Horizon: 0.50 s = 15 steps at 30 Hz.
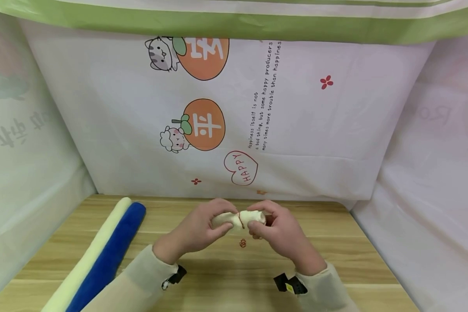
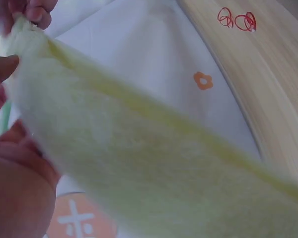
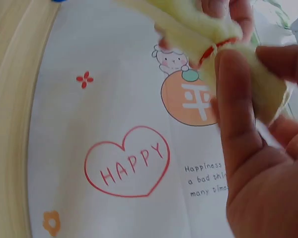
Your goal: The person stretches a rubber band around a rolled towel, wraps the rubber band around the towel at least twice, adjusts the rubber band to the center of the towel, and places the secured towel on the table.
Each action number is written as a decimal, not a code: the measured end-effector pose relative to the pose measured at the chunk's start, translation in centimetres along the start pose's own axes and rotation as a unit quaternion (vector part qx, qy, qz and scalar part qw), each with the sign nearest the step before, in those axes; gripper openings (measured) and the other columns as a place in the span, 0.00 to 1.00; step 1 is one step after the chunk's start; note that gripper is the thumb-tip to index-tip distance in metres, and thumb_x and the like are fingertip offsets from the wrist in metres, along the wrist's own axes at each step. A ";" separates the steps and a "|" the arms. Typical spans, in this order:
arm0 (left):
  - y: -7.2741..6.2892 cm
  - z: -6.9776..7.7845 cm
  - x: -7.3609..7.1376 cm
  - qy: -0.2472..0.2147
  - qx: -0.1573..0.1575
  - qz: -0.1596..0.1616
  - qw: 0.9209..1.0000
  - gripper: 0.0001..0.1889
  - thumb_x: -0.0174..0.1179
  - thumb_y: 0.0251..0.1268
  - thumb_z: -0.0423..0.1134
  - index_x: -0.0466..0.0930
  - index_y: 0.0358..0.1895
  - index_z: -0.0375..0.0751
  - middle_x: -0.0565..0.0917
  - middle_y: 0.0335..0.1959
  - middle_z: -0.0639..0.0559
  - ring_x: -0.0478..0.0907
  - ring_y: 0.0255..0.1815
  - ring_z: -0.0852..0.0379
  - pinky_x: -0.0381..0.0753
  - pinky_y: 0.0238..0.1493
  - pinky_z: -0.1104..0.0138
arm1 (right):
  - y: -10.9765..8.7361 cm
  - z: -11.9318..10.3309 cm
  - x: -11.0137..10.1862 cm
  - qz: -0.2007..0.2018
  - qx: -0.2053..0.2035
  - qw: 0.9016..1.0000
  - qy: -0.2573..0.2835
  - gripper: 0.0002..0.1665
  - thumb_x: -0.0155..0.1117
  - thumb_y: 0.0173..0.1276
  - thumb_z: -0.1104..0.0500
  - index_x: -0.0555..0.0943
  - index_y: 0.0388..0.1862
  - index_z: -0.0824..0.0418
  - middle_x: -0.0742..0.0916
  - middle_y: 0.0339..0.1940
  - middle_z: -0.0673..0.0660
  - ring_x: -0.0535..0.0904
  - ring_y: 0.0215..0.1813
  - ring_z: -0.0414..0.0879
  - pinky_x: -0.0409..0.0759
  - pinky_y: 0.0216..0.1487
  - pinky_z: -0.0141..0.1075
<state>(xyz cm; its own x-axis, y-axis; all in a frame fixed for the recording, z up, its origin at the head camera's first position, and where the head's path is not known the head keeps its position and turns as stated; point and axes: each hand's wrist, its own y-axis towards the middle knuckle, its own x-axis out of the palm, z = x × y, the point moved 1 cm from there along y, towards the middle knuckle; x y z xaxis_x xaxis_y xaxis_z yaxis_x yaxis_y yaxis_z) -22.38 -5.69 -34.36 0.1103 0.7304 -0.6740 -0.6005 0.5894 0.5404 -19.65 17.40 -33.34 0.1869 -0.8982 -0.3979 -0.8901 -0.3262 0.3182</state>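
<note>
Between both hands is a pale yellow piece of soft fabric [image 1: 220,219], apparently a rolled towel, raised above the table. A thin red band [image 1: 240,220] circles it and draws it in at a narrow waist. My left hand [image 1: 193,227] grips the left part with the thumb in front and fingers behind. On the other side of the band my right hand [image 1: 286,229] holds the short end between thumb and fingers. In the left wrist view a long length of the fabric [image 2: 139,134] stretches past the left hand, blurred. The right wrist view shows the red band [image 3: 213,52] close to the right fingertips.
A long cream roll [image 1: 95,249] and a blue roll [image 1: 113,247] lie side by side on the left of the wooden table [image 1: 327,260]. More thin red bands [image 1: 242,243] lie below the hands. A printed white cloth [image 1: 316,130] hangs behind, with cloth walls at both sides.
</note>
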 end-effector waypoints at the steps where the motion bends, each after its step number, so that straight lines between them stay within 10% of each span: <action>1: 0.0 0.1 0.2 0.028 0.014 0.003 1.000 0.15 0.68 0.65 0.39 0.81 0.54 0.49 0.78 0.54 0.58 0.76 0.45 0.59 0.78 0.43 0.62 | 0.0 0.0 0.1 0.007 0.021 1.000 0.015 0.15 0.70 0.67 0.59 0.82 0.50 0.61 0.84 0.37 0.60 0.84 0.30 0.52 0.84 0.33 0.43; 8: -0.5 0.8 1.9 0.173 0.108 0.032 0.978 0.25 0.76 0.54 0.43 0.80 0.56 0.46 0.78 0.51 0.51 0.77 0.41 0.55 0.79 0.42 0.63 | 0.0 0.0 0.5 0.035 0.107 0.991 0.078 0.16 0.72 0.66 0.56 0.82 0.42 0.67 0.84 0.37 0.65 0.84 0.29 0.57 0.84 0.31 0.46; 15: -0.7 0.2 2.0 0.092 0.047 -0.005 0.995 0.20 0.71 0.60 0.34 0.80 0.55 0.44 0.83 0.49 0.56 0.80 0.49 0.59 0.79 0.51 0.63 | -0.7 0.4 0.0 0.006 0.002 0.998 -0.058 0.21 0.73 0.65 0.51 0.83 0.54 0.58 0.86 0.44 0.55 0.82 0.39 0.50 0.83 0.35 0.40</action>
<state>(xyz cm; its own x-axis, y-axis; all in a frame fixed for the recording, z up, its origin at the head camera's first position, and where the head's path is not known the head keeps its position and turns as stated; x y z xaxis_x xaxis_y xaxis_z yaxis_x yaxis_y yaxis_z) -21.54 -4.55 -35.98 -0.0366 0.6538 -0.7558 -0.5223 0.6323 0.5722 -19.22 17.73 -33.92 0.1267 -0.8617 -0.4914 -0.8938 -0.3141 0.3202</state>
